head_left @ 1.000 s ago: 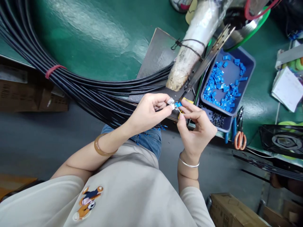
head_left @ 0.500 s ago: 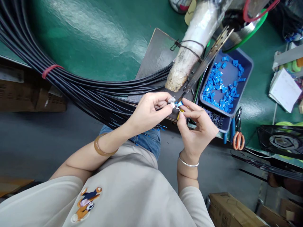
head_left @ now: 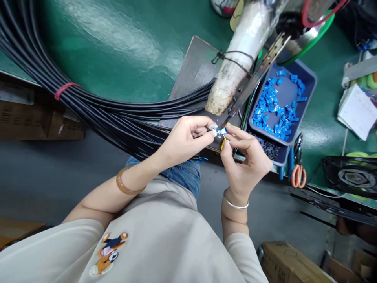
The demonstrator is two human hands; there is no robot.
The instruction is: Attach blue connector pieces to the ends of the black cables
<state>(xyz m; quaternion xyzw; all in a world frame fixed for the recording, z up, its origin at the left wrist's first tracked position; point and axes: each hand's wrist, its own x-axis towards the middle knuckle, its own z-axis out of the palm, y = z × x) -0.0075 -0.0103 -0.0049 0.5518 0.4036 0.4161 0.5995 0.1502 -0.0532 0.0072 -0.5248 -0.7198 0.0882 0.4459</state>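
My left hand (head_left: 191,135) is closed in a pinch on a black cable's end, with whitish material around the fingertips. Just beyond them is a small blue connector piece (head_left: 223,131), close to my right index finger. My right hand (head_left: 246,151) pinches a thin whitish wire (head_left: 224,137) between thumb and finger. Between the hands, the tip of a mounted soldering iron (head_left: 232,111) comes down at the connector piece; whether they touch is too small to tell. A yellow thing (head_left: 223,144) shows behind the right fingertips, partly hidden.
A thick bundle of black cables (head_left: 97,106) curves along the left, bound by a red tie (head_left: 66,89). The taped white pipe (head_left: 229,67) overhangs the metal plate (head_left: 193,65). A bin (head_left: 309,84) of blue pieces, orange-handled scissors (head_left: 298,176) and a fan (head_left: 352,177) are at right.
Both hands stay nearly in place. The right fingers shift very slightly at the connector piece, and the whole view moves a little.
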